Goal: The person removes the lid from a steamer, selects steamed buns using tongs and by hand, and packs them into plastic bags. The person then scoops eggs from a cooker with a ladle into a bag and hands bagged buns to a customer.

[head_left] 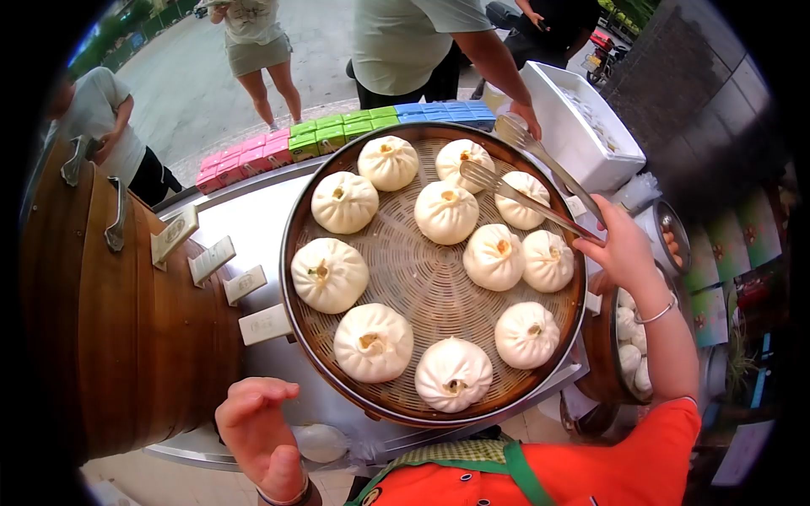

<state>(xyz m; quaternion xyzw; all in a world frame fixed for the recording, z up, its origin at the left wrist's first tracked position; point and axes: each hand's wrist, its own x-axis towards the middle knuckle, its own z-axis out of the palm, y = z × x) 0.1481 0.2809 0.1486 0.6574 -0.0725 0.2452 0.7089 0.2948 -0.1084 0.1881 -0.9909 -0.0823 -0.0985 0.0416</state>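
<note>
Your right hand (623, 250) pinches the metal tongs (527, 181) tight; their open tips hang just over the buns (446, 212) at the far side of the round steamer basket (295, 278). Your left hand (257, 430) is open with fingers spread, holding nothing, near the basket's front edge.

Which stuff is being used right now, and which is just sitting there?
In use:
- tongs, held in the right hand
- steamed buns
- bamboo steamer tray
- left hand, holding nothing, beside the tray

Just sitting there:
- coloured cartons
- white foam box
- wooden steamer stack
</note>
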